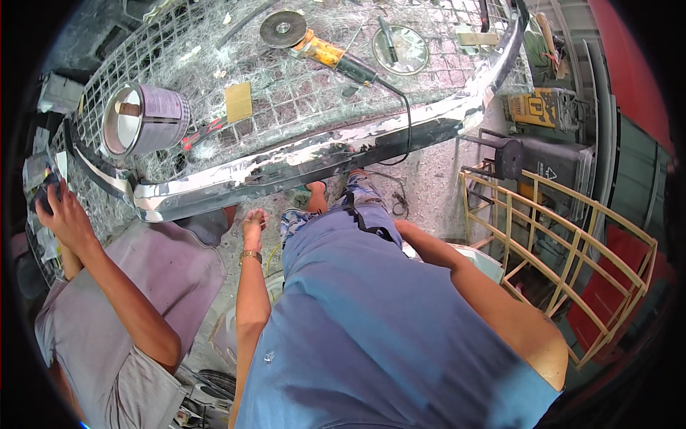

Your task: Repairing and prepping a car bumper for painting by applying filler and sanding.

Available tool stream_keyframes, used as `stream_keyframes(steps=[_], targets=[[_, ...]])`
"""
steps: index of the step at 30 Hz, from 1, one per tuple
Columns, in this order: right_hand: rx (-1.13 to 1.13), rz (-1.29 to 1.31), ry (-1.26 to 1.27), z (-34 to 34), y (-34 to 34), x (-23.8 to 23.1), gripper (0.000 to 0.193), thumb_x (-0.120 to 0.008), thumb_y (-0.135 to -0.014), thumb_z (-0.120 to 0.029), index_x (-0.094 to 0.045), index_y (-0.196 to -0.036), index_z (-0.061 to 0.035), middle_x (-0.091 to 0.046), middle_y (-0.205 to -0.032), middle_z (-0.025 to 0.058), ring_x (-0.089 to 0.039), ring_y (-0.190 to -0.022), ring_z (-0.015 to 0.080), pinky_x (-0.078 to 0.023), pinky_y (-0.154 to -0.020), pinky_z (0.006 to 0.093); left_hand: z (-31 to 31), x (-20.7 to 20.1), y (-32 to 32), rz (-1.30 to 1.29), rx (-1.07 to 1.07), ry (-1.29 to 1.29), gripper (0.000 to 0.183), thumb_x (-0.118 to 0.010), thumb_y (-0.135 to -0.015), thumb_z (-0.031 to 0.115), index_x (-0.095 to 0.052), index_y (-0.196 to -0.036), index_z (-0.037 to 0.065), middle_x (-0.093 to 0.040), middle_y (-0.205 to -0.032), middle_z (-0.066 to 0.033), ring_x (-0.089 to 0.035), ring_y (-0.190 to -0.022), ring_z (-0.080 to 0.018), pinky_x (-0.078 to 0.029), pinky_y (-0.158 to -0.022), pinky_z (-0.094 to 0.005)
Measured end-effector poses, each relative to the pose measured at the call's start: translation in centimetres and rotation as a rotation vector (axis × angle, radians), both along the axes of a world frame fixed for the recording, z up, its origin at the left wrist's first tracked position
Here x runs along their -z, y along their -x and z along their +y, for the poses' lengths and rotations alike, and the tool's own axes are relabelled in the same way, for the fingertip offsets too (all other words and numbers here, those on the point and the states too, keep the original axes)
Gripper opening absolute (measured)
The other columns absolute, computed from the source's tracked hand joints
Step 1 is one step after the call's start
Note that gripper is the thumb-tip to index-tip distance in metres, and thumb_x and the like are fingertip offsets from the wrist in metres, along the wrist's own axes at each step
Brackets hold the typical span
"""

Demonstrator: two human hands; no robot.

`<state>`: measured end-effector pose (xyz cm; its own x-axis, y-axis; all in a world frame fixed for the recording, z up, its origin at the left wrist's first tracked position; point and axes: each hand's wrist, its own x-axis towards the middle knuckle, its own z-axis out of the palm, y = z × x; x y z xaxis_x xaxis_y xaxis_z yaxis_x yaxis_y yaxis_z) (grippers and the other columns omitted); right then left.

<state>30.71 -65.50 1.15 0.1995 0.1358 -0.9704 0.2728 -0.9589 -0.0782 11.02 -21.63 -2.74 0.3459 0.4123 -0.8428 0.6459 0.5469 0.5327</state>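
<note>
Along the near side of the mesh-topped desk [179, 39], a long curved bumper [304, 159] lay crosswise in front of the wearer. Surface work was judged to be partway through: pale coating covered much of the upper face in uneven patches, while dark areas showed between them and along the lower band. An even finish was not visible; levelling the patches appeared to be outstanding. The angle grinder [330, 54] lay beyond the bumper, and the metal can [153, 114] lay tipped toward its left end.

The left hand [254, 219] hung near the bumper's near edge, fingers curled; whether it held anything small could not be determined. The right hand was hidden at the waist, state unknown. A co-worker's hand [66, 216] gripped a dark object [47, 184] at far left.
</note>
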Motion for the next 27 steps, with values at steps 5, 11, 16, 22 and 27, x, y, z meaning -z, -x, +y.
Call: stream_keyframes(steps=[5, 11, 16, 22, 27], targets=[[-0.377, 0.149, -0.008, 2.4, -3.6, 1.0, 0.041, -0.069, -0.078, -0.032, -0.066, -0.116, -0.0149, -0.067, -0.116, 0.0128, -0.064, -0.104, 0.035, -0.053, -0.082, 0.0445, -0.6, -0.3, -0.4, -0.002, 0.033, -0.02, 0.015, -0.06, -0.096, 0.024, -0.065, -0.099, 0.011, -0.07, -0.089, -0.0003, -0.064, -0.076, -0.0081, -0.051, -0.066, -0.0228], [-0.228, 0.064, -0.199, 3.8, -6.3, 3.0, 0.029, -0.064, -0.078, -0.025, -0.071, -0.101, -0.0077, -0.068, -0.107, 0.0194, -0.066, -0.1, 0.037, -0.053, -0.082, 0.0439, -1.2, 0.4, 1.1, 0.011, 0.216, -0.121, 0.011, -0.065, -0.091, 0.016, -0.066, -0.086, 0.007, -0.067, -0.079, -0.0017, -0.061, -0.067, -0.0098, -0.048, -0.06, -0.0246], [-0.171, -0.199, -0.54, 1.9, -7.4, 6.8, 0.024, -0.061, -0.078, -0.019, -0.071, -0.089, -0.0001, -0.067, -0.091, 0.0243, -0.066, -0.086, 0.0419, -0.053, -0.074, 0.048, -2.0, -1.1, -1.0, -0.027, 0.39, -0.211, 0.025, -0.069, -0.089, 0.021, -0.062, -0.072, 0.003, -0.061, -0.063, -0.0046, -0.054, -0.055, -0.0107, -0.044, -0.053, -0.0275], [0.754, -0.109, -0.585, 7.5, -9.2, 3.3, 0.017, -0.06, -0.084, -0.013, -0.069, -0.093, -0.0015, -0.064, -0.076, 0.0048, -0.06, -0.066, 0.0122, -0.048, -0.055, 0.0267, -2.2, -0.8, -0.8, 0.081, 0.116, -0.199, 0.047, -0.061, -0.093, 0.041, -0.056, -0.063, 0.006, -0.055, -0.052, -0.0052, -0.048, -0.041, -0.0141, -0.041, -0.047, -0.0292], [0.724, -0.083, -0.672, 9.5, -9.0, 3.1, 0.02, -0.059, -0.084, -0.011, -0.069, -0.099, -0.0007, -0.065, -0.078, 0.0053, -0.06, -0.068, 0.0127, -0.048, -0.058, 0.0276, -1.4, -0.5, -1.1, 0.061, 0.251, -0.017, 0.038, -0.06, -0.095, 0.036, -0.056, -0.068, 0.008, -0.06, -0.061, -0.0042, -0.052, -0.047, -0.0125, -0.044, -0.047, -0.0261]])
